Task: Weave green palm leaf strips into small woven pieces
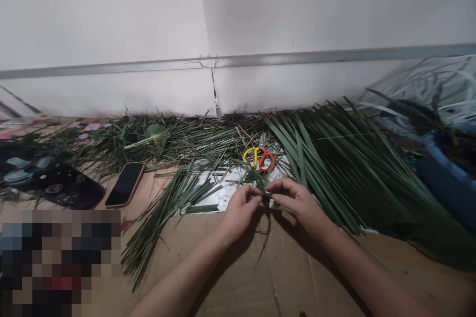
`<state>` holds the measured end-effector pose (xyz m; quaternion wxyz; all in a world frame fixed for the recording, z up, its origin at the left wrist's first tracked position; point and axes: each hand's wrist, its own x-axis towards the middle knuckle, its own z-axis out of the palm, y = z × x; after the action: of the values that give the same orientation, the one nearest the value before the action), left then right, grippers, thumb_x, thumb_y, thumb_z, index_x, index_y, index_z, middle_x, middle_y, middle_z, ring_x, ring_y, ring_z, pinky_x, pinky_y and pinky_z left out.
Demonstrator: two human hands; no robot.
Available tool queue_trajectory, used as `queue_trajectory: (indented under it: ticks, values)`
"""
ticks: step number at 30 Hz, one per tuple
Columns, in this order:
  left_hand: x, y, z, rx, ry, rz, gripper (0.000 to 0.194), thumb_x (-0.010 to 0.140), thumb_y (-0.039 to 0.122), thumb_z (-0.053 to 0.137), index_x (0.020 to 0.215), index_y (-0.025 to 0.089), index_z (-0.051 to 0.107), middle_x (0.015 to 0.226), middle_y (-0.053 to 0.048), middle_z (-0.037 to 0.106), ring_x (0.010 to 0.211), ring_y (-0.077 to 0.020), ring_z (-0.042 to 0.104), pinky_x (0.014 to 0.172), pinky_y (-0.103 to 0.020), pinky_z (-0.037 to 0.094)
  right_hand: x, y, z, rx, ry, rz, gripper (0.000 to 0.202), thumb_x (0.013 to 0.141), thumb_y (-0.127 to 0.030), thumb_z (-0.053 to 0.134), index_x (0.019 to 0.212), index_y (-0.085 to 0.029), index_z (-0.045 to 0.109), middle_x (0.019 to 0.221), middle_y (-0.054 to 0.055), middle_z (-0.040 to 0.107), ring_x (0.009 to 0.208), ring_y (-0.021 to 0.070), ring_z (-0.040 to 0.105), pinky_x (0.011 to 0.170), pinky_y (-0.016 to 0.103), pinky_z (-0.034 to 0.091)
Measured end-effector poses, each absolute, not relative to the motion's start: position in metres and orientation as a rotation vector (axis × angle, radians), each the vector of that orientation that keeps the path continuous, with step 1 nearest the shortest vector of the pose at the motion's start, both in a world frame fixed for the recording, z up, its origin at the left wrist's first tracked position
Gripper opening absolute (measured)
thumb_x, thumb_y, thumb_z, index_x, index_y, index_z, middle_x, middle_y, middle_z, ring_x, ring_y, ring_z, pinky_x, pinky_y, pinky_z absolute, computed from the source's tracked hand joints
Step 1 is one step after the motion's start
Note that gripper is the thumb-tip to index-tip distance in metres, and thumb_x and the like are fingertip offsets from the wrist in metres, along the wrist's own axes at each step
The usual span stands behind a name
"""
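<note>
Both hands meet in front of me over the cardboard, pinching a small bunch of green leaf strips point(266, 199). My left hand point(241, 208) closes on it from the left, thumb and forefinger together. From the other side my right hand point(296, 203) grips the same piece between thumb and fingers. Thin ends hang below the fingers, and others rise above them. Just beyond lies a pair of scissors point(260, 157) with one yellow and one red handle, blades pointing away. How the strips are joined is hidden by the fingers.
Long green leaves point(334, 168) fan out on the right, near a blue tub point(451, 176). Cut strips point(159, 223) and trimmings lie left and along the white wall point(111, 34). A phone point(125, 184), a dark tumbler point(55, 183) and a fan-shaped leaf point(158, 136) are at left.
</note>
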<state>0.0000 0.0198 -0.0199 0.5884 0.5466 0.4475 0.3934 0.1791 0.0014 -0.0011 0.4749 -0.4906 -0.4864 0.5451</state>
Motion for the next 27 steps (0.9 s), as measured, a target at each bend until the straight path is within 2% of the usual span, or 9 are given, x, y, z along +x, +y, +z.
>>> queue_trajectory:
  ticks: [9, 20, 27]
  values:
    - [-0.0026, 0.0189, -0.0203, 1.128, 0.889, 0.876, 0.012, 0.084, 0.027, 0.068, 0.087, 0.018, 0.062, 0.076, -0.002, 0.062, 0.071, -0.0161, 0.058, 0.071, -0.03, 0.045, 0.1768, 0.0027, -0.0052, -1.243, -1.313, 1.316, 0.022, 0.076, -0.04, 0.075, 0.082, -0.02, 0.067, 0.07, 0.0, 0.06, 0.063, 0.0153, 0.051, 0.06, 0.03, 0.041]
    - [-0.0083, 0.0258, -0.0231, 0.958, 0.755, 0.742, 0.029, 0.076, 0.034, 0.082, 0.088, 0.018, 0.061, 0.076, -0.002, 0.061, 0.07, -0.0166, 0.061, 0.068, -0.029, 0.045, 0.1781, 0.001, -0.0032, -1.323, -1.43, 1.131, 0.018, 0.079, -0.039, 0.069, 0.083, -0.022, 0.067, 0.079, 0.003, 0.065, 0.076, 0.0207, 0.058, 0.067, 0.033, 0.047]
    - [-0.0081, 0.023, -0.0197, 1.032, 0.84, 0.788, 0.021, 0.079, 0.031, 0.076, 0.088, 0.019, 0.061, 0.073, 0.0, 0.059, 0.066, -0.0139, 0.056, 0.066, -0.028, 0.042, 0.178, 0.0003, -0.0008, -1.327, -1.463, 1.098, 0.018, 0.078, -0.039, 0.07, 0.083, -0.022, 0.068, 0.078, 0.002, 0.066, 0.075, 0.0206, 0.059, 0.068, 0.032, 0.047]
